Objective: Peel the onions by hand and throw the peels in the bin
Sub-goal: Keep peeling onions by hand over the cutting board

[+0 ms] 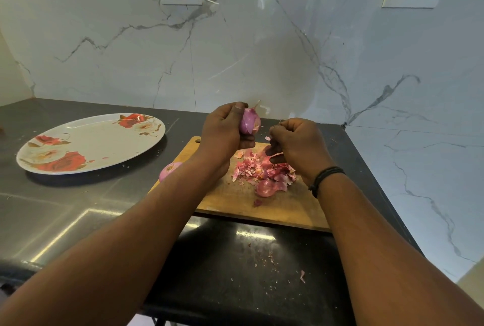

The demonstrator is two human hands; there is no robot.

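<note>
left hand [222, 129] grips onion [250, 122]; right hand [298, 142] pinches peel [267, 138]

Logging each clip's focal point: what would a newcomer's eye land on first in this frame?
First the two hands raised over the wooden cutting board: the left hand grips a purple onion, and the right hand pinches a strip of peel. Next the pink pile of peels on the board, then the rose-patterned plate to the left on the dark counter.
</note>
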